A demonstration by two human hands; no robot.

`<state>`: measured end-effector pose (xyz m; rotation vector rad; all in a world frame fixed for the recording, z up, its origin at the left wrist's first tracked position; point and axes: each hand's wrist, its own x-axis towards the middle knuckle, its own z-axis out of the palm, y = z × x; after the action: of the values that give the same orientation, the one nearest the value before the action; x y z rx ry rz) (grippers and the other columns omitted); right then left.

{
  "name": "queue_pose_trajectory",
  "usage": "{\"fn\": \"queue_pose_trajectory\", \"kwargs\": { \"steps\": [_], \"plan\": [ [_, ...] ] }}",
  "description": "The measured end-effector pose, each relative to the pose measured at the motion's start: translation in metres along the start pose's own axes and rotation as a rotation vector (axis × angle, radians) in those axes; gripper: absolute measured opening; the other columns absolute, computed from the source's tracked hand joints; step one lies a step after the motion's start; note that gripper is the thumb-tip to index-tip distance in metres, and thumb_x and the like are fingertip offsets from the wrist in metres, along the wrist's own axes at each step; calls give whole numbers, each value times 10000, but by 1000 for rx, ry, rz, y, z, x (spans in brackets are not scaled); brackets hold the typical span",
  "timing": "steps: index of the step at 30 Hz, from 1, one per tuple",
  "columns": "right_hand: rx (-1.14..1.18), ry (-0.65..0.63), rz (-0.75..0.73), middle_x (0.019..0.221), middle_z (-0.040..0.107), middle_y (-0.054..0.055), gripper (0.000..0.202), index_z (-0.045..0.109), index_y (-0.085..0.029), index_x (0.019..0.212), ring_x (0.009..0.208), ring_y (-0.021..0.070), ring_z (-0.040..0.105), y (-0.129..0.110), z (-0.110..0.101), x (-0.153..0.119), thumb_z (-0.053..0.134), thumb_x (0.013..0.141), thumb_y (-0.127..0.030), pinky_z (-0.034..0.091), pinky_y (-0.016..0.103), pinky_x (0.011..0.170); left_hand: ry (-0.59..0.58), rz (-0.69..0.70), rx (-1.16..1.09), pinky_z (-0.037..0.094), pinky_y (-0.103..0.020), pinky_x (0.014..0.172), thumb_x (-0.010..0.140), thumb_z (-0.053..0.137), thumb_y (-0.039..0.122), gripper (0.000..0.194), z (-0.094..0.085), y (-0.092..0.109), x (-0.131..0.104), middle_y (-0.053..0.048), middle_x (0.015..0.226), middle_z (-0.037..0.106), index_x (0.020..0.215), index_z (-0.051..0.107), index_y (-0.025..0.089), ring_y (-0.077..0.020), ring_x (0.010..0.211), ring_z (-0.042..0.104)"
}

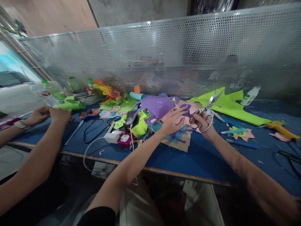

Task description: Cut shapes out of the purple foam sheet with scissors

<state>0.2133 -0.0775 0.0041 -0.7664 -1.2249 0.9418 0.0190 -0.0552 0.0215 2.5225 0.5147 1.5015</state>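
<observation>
- Purple sheet [156, 105], one, large, taken as our landmark: it lies on the desk [204, 158], long axis running crosswise.
- Left hand [174, 120]: the nearer one, at the sheet's right end. We find its fingers spread over pink scraps [192, 107] and purple bits, clenched on nothing visible.
- Right hand [203, 124]: farther right of the sheet, which lies to the left of these fingers. They grasp one pair of scissors [209, 107] by the loops.
- Scissor blades: parted, long axis pointing up and away from the body, clear of the sheet.
- Right of the sheet, we count one lime-green sheet [231, 108], one white bottle [250, 96], one yellow glue gun [281, 128].
- Left of it: three green-capped bottles [72, 84] and a co-worker's two hands [60, 115].
- Scraps: too jumbled to count.
</observation>
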Motion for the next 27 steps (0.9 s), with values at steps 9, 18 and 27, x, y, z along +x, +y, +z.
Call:
{"fn": "queue_pose_trajectory", "kwargs": {
  "steps": [9,18,27],
  "plan": [
    [-194,174,-76,781,654,4,367,557,-246,932,659,166,610,-6,-9,3,801,679,-352,505,326,653,-12,-138,-118,527,-493,1128,1018,536,341,537,6,-4,-4,-154,1570,501,1536,437,244,-273,1403,555],
    [-367,52,-95,766,679,7,359,623,-241,918,641,166,615,-16,-26,8,824,673,-410,510,328,669,-45,-444,-91,591,-354,894,964,639,448,340,6,-15,-3,-94,1066,779,1184,706,197,-232,994,743],
    [-475,34,23,751,706,48,275,645,-207,845,472,122,536,-9,-54,18,631,853,-481,447,271,497,-147,-297,140,506,-331,788,985,568,501,373,7,-17,-6,-61,806,722,827,716,196,-199,816,659]
  ]
}}
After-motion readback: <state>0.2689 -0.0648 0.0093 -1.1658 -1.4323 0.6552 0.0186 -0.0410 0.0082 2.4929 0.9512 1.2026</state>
